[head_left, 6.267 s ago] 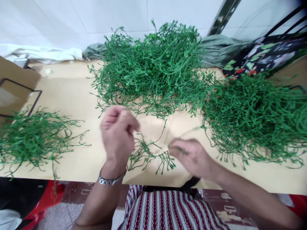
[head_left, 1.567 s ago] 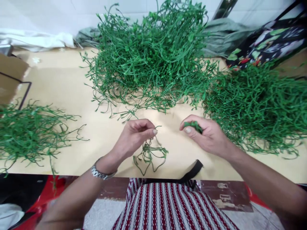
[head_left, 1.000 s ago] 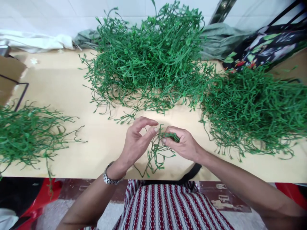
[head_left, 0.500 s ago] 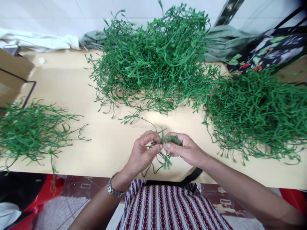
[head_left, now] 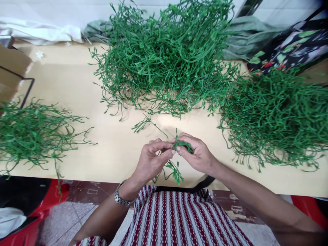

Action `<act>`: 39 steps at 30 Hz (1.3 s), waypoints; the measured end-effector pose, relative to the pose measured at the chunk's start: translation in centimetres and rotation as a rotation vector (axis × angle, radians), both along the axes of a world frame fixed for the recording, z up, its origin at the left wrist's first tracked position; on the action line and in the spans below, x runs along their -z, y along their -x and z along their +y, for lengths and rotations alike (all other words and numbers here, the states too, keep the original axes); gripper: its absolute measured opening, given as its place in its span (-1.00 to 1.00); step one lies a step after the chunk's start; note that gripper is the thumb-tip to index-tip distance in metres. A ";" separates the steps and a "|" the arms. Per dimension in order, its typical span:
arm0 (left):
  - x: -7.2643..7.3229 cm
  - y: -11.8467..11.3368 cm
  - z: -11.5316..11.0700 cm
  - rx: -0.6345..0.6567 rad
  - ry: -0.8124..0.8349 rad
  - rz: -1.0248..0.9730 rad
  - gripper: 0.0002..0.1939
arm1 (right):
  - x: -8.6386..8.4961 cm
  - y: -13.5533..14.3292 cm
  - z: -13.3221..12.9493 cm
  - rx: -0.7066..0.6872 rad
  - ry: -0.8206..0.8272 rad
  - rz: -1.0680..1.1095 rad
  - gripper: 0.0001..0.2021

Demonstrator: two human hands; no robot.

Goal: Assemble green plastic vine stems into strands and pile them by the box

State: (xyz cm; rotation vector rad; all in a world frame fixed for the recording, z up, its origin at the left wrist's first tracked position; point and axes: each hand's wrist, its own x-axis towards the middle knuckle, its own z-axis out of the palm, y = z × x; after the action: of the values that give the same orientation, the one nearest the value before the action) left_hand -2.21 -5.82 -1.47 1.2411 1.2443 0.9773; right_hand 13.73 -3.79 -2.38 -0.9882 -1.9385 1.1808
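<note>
Close to the table's front edge, my left hand (head_left: 151, 160) and my right hand (head_left: 201, 155) meet, thumbs and forefingers pinched together. Between them is a green artificial plant stem (head_left: 187, 146), part of it curled inside my right hand's fingers. Its thin strands loop below my left hand, and a branched tip (head_left: 177, 173) hangs toward the table edge. Another thin stem (head_left: 160, 130) runs up from my fingers to a tuft (head_left: 140, 126) on the table. Where exactly the fingertips grip is partly hidden.
A tall heap of green stems (head_left: 164, 58) lies ahead, another pile (head_left: 276, 119) to the right and a smaller one (head_left: 33, 133) to the left. A cardboard box (head_left: 12, 71) stands at the left. A floral bag (head_left: 292, 48) sits at the back right of the table (head_left: 110, 153).
My fingers have shifted slightly on the stem, and my right hand has tilted a little upward. The hanging tip shows more clearly. The whole view has moved slightly.
</note>
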 end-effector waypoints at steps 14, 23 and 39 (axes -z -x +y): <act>-1.4 1.9 0.9 0.145 -0.115 0.347 -0.89 | -1.0 -1.3 1.1 -0.103 0.364 0.016 -0.83; -1.0 1.0 0.8 0.153 0.038 0.114 -0.82 | -0.1 -0.8 1.0 -0.184 0.626 0.255 -0.70; -0.9 2.5 1.6 0.183 0.090 0.009 -0.91 | -0.6 -2.3 2.0 -0.163 0.744 0.109 -0.69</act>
State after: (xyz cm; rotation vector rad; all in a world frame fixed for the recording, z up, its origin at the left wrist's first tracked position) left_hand -4.73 -4.25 -0.60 1.2660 1.1470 0.7758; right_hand 16.04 -1.84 -1.75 -1.0952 -1.5202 2.0815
